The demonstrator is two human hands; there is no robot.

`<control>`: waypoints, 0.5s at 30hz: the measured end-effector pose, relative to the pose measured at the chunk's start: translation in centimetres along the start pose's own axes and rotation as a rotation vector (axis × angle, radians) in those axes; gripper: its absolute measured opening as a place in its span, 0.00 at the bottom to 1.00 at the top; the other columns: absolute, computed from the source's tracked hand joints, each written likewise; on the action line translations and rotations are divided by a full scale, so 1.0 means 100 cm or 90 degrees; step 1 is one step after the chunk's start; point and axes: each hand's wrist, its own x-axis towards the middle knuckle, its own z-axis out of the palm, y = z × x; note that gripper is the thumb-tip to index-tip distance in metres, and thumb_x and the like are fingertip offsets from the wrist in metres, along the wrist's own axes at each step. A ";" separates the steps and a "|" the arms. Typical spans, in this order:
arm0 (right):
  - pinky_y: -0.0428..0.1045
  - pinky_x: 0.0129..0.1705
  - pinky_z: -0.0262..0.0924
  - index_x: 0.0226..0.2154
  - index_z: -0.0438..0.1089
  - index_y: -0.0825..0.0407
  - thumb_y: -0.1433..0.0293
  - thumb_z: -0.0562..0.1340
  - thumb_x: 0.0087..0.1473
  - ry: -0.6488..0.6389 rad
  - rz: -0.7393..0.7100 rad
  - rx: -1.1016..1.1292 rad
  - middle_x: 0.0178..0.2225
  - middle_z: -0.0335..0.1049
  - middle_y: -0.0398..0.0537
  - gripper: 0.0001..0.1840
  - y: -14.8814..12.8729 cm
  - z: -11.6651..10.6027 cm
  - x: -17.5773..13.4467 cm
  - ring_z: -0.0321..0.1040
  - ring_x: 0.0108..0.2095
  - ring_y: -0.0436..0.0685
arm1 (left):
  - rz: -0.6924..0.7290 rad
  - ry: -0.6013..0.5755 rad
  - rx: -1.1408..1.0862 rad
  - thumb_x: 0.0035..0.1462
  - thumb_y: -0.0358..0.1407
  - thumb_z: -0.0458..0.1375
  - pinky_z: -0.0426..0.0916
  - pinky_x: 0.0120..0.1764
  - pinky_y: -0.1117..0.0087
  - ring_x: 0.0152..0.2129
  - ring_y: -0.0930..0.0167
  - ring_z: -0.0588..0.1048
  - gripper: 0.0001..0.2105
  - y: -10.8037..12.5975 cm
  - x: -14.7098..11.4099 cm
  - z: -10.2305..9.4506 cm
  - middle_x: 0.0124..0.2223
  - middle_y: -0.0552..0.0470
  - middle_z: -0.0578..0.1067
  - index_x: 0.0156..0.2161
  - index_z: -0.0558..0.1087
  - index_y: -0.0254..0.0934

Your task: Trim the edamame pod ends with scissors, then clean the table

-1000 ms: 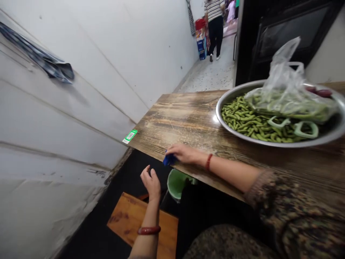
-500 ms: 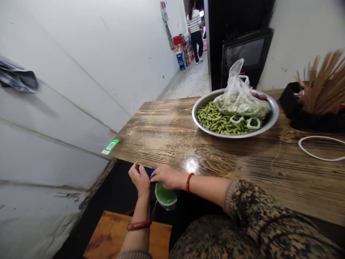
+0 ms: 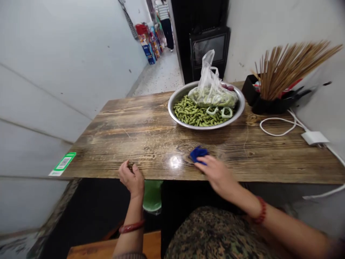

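My right hand (image 3: pixel 217 174) is closed on a crumpled blue cloth (image 3: pixel 198 154), which rests on the wooden tabletop (image 3: pixel 129 133) near the front edge. To the left, my left hand (image 3: pixel 132 180) is at the table's edge with its fingers curled inward. Something dark shows between its thumb and fingers, too small to make out. Below the edge, close to my left hand, is a green bin (image 3: pixel 152 196) with a clear liner. Beyond the cloth stands a wide metal basin (image 3: pixel 185 124) of green soybean pods (image 3: pixel 192 113), with a knotted plastic bag (image 3: pixel 210 86) lying on them.
At the back right, a black holder (image 3: pixel 265 106) carries many wooden skewers (image 3: pixel 285 72). A white cable (image 3: pixel 277 134) and adapter (image 3: pixel 315 137) lie nearby. A green-and-white code card (image 3: pixel 63 163) is at the left corner. A person (image 3: pixel 165 21) stands in the far doorway.
My right hand has moved from above the bin to the tabletop on the right, bringing the blue cloth with it. The view has turned right. My left hand stays near the table edge.
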 end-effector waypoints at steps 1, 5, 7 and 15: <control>0.64 0.57 0.56 0.56 0.64 0.47 0.78 0.49 0.59 -0.020 -0.029 0.033 0.57 0.63 0.52 0.25 -0.021 0.018 0.013 0.56 0.59 0.63 | -0.007 -0.002 -0.010 0.57 0.39 0.49 0.56 0.55 0.52 0.51 0.58 0.65 0.17 0.000 0.000 0.002 0.48 0.39 0.67 0.49 0.66 0.32; 0.58 0.56 0.61 0.50 0.69 0.45 0.77 0.55 0.57 -0.096 -0.188 0.174 0.52 0.69 0.48 0.21 -0.094 0.078 0.075 0.62 0.54 0.61 | -0.095 -0.004 -0.081 0.58 0.40 0.50 0.59 0.54 0.56 0.50 0.61 0.66 0.18 0.004 -0.004 -0.015 0.50 0.41 0.67 0.50 0.66 0.34; 0.52 0.55 0.62 0.51 0.67 0.44 0.78 0.54 0.56 -0.096 -0.202 0.278 0.49 0.71 0.46 0.23 -0.120 0.092 0.094 0.66 0.51 0.56 | -0.197 0.016 -0.125 0.59 0.42 0.50 0.59 0.55 0.56 0.49 0.62 0.67 0.18 0.009 -0.012 -0.035 0.51 0.41 0.68 0.51 0.66 0.35; 0.61 0.65 0.44 0.64 0.47 0.58 0.65 0.52 0.62 -0.235 -0.178 0.482 0.64 0.49 0.62 0.31 -0.155 0.106 0.131 0.46 0.65 0.60 | -0.385 -0.130 -0.512 0.63 0.48 0.41 0.69 0.49 0.60 0.50 0.64 0.72 0.26 0.056 -0.037 -0.081 0.56 0.43 0.69 0.63 0.53 0.45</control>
